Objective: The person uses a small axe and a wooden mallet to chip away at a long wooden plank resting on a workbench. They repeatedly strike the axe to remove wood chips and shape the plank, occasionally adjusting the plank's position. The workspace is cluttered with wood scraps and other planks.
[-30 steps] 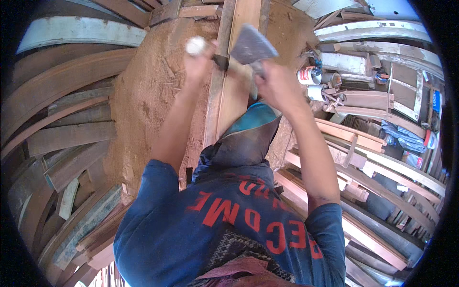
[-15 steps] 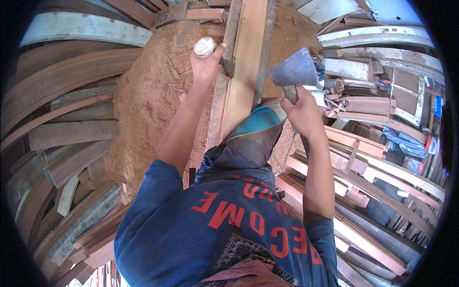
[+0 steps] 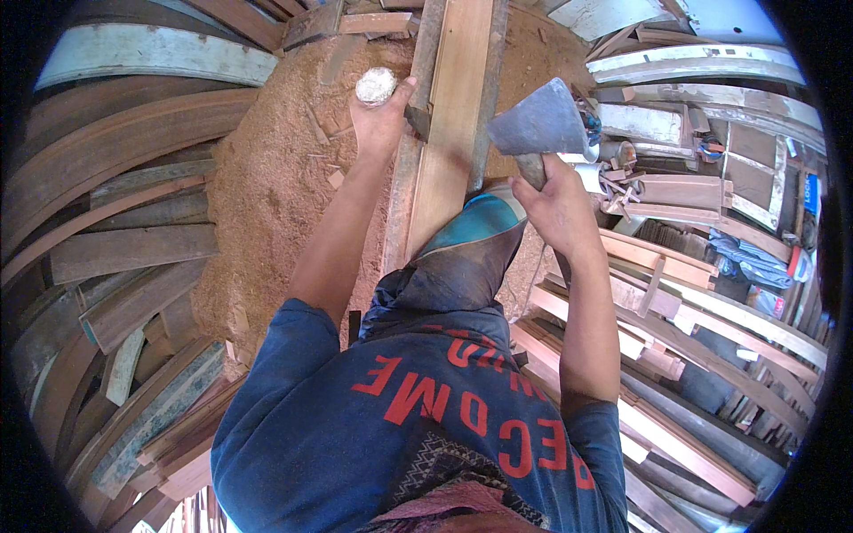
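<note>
My left hand (image 3: 378, 129) is closed round the handle of a chisel (image 3: 376, 86), whose pale, battered round end points up at me. Its dark blade meets the left side of a long light-brown wooden beam (image 3: 458, 98). To the right of the beam, my right hand (image 3: 562, 200) grips an axe (image 3: 538, 122) high on its wooden handle, close under the head. The broad grey axe head is raised, apart from both chisel and beam. My leg, in dark trousers with a teal patch (image 3: 484, 220), lies over the near end of the beam.
Sawdust and shavings (image 3: 267, 195) cover the ground around the beam. Stacked planks (image 3: 133, 164) line the left side. More boards (image 3: 693, 311), wood offcuts (image 3: 675, 195) and a blue plastic bundle (image 3: 751, 262) crowd the right.
The axe in my right hand has moved slightly left and up, toward the chisel. My left hand keeps its hold on the chisel, and the view has shifted a little.
</note>
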`<action>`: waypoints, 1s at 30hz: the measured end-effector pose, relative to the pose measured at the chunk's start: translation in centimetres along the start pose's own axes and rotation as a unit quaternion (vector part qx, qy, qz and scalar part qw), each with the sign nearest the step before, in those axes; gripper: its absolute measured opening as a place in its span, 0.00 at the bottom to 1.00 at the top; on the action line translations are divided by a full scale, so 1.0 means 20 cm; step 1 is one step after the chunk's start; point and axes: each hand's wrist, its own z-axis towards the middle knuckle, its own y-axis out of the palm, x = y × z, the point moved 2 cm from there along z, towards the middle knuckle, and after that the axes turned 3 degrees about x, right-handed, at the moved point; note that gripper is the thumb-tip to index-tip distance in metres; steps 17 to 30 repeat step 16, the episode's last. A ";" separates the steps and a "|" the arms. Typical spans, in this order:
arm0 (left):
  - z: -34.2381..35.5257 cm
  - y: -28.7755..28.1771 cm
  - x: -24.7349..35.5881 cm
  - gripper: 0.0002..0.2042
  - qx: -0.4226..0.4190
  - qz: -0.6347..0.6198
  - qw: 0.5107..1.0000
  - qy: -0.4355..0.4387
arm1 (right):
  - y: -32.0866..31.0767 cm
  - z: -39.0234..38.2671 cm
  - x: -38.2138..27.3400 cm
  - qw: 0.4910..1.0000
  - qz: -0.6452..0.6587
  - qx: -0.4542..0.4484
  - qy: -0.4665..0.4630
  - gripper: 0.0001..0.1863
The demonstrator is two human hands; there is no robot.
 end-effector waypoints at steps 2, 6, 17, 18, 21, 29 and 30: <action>0.02 -0.01 -0.03 0.10 0.003 -0.001 1.000 0.008 | 0.00 0.01 -0.03 1.000 -0.004 -0.001 -0.009 0.20; 0.01 0.00 -0.02 0.10 0.013 -0.009 1.000 -0.017 | -0.02 0.04 -0.14 0.999 -0.024 0.013 -0.018 0.17; 0.15 0.02 -0.35 0.22 -0.106 -0.084 0.987 0.088 | 0.37 0.38 -0.33 0.962 -0.215 -0.078 -0.150 0.19; 0.15 0.02 -0.35 0.22 -0.106 -0.084 0.987 0.088 | 0.37 0.38 -0.33 0.962 -0.215 -0.078 -0.150 0.19; 0.15 0.02 -0.35 0.22 -0.106 -0.084 0.987 0.088 | 0.37 0.38 -0.33 0.962 -0.215 -0.078 -0.150 0.19; 0.15 0.02 -0.35 0.22 -0.106 -0.084 0.987 0.088 | 0.37 0.38 -0.33 0.962 -0.215 -0.078 -0.150 0.19; 0.15 0.02 -0.35 0.22 -0.106 -0.084 0.987 0.088 | 0.37 0.38 -0.33 0.962 -0.215 -0.078 -0.150 0.19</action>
